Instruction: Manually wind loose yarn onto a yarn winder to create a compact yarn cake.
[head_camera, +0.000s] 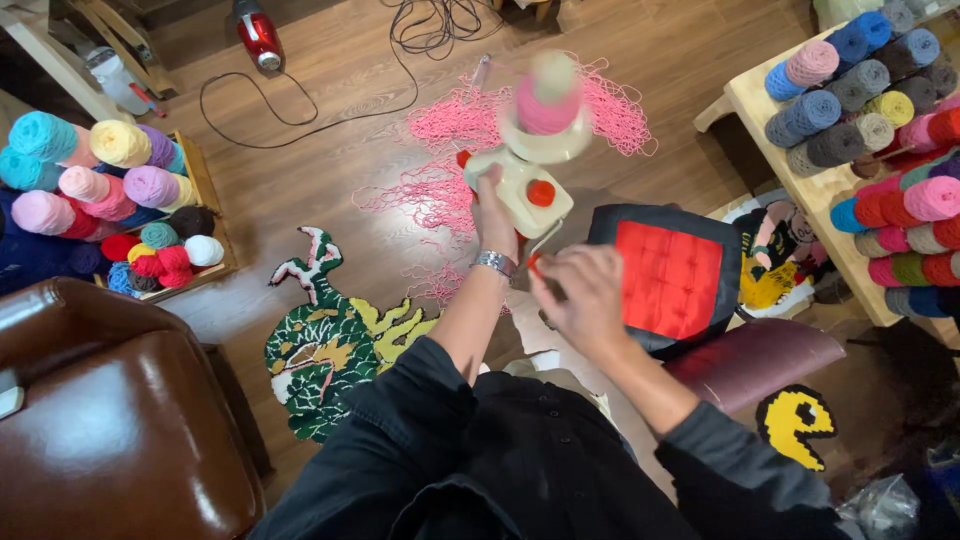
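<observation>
Yarn winder (525, 180) within left-hand fingers (487, 205)

Under the left hand (493, 222), the yarn winder (520, 185) is smooth cream plastic with glossy red knobs, carrying soft pink yarn (545, 108). At that wrist sits a shiny metal bracelet (495, 263). Beyond the hand, the floor (330, 120) is satin-finished wood. Left of it, the armchair (110, 410) is glossy brown leather.
</observation>
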